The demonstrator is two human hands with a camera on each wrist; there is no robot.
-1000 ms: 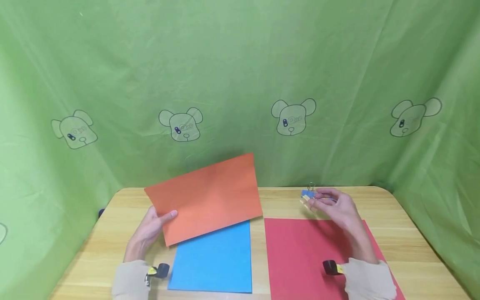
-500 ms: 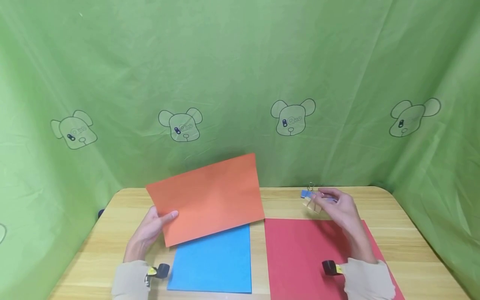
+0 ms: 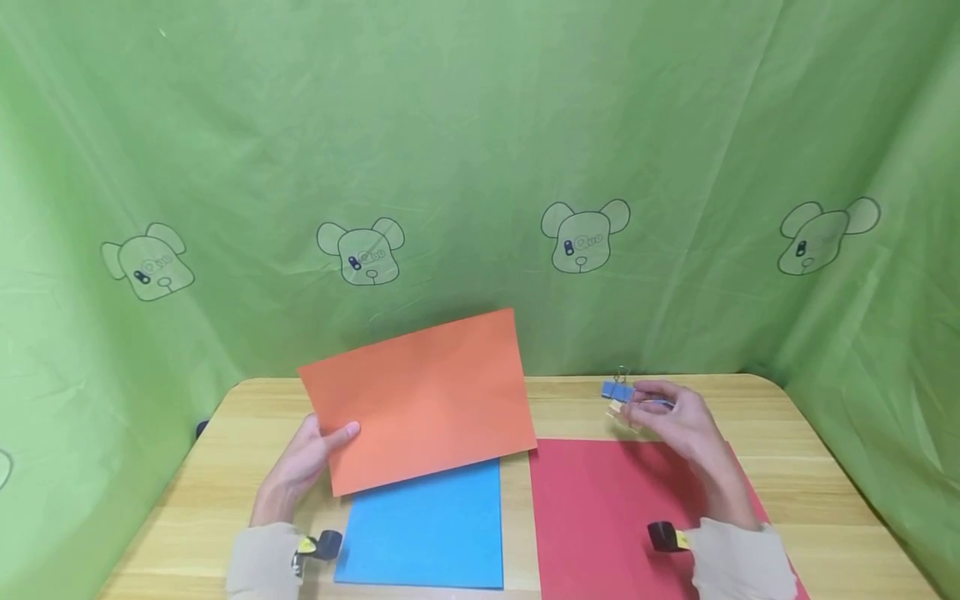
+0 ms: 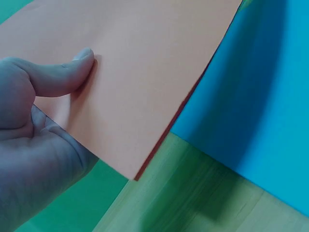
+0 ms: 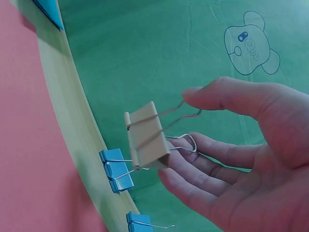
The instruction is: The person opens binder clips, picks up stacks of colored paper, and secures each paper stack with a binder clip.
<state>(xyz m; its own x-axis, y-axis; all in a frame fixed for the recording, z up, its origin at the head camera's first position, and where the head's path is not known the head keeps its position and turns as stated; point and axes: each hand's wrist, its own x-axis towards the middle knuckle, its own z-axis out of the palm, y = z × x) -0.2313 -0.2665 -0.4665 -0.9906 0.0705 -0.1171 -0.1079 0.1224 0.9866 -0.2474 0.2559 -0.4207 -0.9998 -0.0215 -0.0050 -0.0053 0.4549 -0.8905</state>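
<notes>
Orange paper [image 3: 427, 400] is held up at a tilt in my left hand [image 3: 303, 458], the thumb flat on its front and the fingers hidden behind. Blue paper [image 3: 427, 533] lies beneath it on the table. My right hand [image 3: 678, 421] holds a cream binder clip [image 5: 147, 135] by its wire handles, thumb on one and fingers at the other. In the head view this clip is small and partly covered by the fingers. A blue binder clip [image 5: 116, 170] rests on the table just behind it, and a second blue clip [image 5: 140, 222] is cut off by the right wrist view's lower edge.
Red paper [image 3: 600, 517] lies on the right of the wooden table [image 3: 817, 475], under my right forearm. A green curtain [image 3: 480, 150] with bear-head drawings hangs along the table's back edge and both sides.
The orange paper has shifted slightly right, its right corner now lower and over the red paper's corner. The cream clip has turned in my right hand, which stays in nearly the same place.
</notes>
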